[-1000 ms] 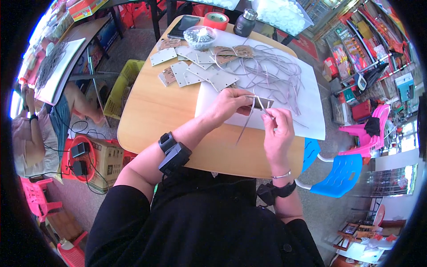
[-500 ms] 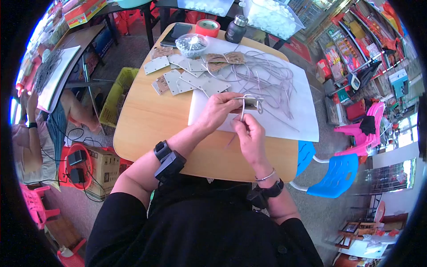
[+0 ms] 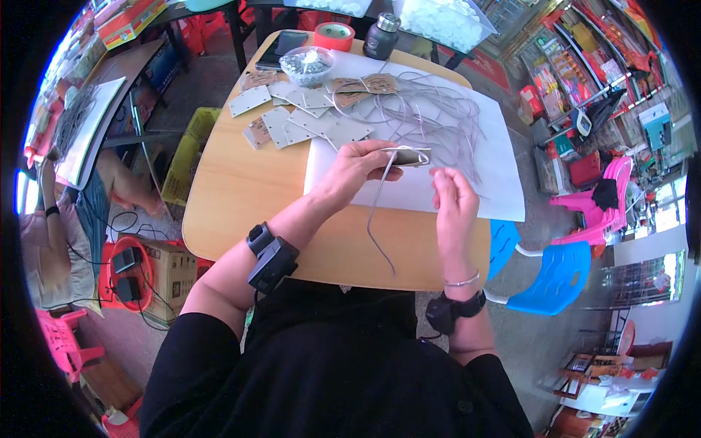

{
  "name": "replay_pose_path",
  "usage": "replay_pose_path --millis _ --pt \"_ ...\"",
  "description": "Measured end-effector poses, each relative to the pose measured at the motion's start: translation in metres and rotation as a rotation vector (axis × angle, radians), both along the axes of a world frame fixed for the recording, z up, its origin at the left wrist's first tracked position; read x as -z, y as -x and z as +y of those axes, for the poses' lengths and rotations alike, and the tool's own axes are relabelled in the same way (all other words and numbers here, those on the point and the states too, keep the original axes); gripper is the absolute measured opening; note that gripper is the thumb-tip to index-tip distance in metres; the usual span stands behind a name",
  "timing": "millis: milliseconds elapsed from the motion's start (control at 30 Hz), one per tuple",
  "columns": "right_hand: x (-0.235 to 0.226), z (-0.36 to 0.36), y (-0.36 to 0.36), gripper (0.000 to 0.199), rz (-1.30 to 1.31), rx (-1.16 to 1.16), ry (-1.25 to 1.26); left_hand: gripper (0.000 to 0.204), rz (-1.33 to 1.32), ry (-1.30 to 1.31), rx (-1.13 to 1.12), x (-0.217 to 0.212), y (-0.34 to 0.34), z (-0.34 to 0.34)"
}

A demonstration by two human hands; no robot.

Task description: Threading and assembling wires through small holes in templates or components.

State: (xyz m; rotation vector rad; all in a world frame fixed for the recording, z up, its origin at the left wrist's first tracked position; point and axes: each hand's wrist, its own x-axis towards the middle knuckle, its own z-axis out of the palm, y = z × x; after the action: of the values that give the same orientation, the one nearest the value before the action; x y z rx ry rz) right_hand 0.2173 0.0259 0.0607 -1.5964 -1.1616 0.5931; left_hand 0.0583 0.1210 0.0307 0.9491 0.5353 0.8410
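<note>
My left hand [image 3: 359, 168] pinches a small flat plate [image 3: 415, 158], tilted nearly edge-on, with a thin grey cord [image 3: 377, 232] looped round it. One end of the cord hangs down past the table's front edge. Just right of the plate, my right hand [image 3: 454, 191] is raised with curled fingers and thumb together; whether anything is between them is too small to tell. Beyond my hands lie several grey plates with small holes [image 3: 310, 124] and brown cards [image 3: 376, 83]. More cords [image 3: 445, 120] spread in a tangle over a white sheet [image 3: 500, 190].
At the table's far end stand a clear bowl of small metal parts [image 3: 307, 67], a dark phone [image 3: 286, 45], a red tape roll [image 3: 334, 36] and a dark bottle [image 3: 381, 36]. A blue chair [image 3: 549, 279] is at the right. Another person's arm [image 3: 50, 186] shows at left.
My right hand has left the hanging cord and moved right, away from the plate. The cord end now dangles freely. My left hand keeps its hold on the plate.
</note>
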Motion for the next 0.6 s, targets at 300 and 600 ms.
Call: replay_pose_path --millis 300,600 --pt "0.006 0.011 0.001 0.01 0.098 -0.017 -0.173 0.027 0.162 -0.202 -0.016 0.005 -0.004 -0.004" --pt "0.01 0.007 0.004 0.015 -0.921 -0.07 -0.497 0.029 0.125 -0.033 0.022 0.003 -0.002 0.0"
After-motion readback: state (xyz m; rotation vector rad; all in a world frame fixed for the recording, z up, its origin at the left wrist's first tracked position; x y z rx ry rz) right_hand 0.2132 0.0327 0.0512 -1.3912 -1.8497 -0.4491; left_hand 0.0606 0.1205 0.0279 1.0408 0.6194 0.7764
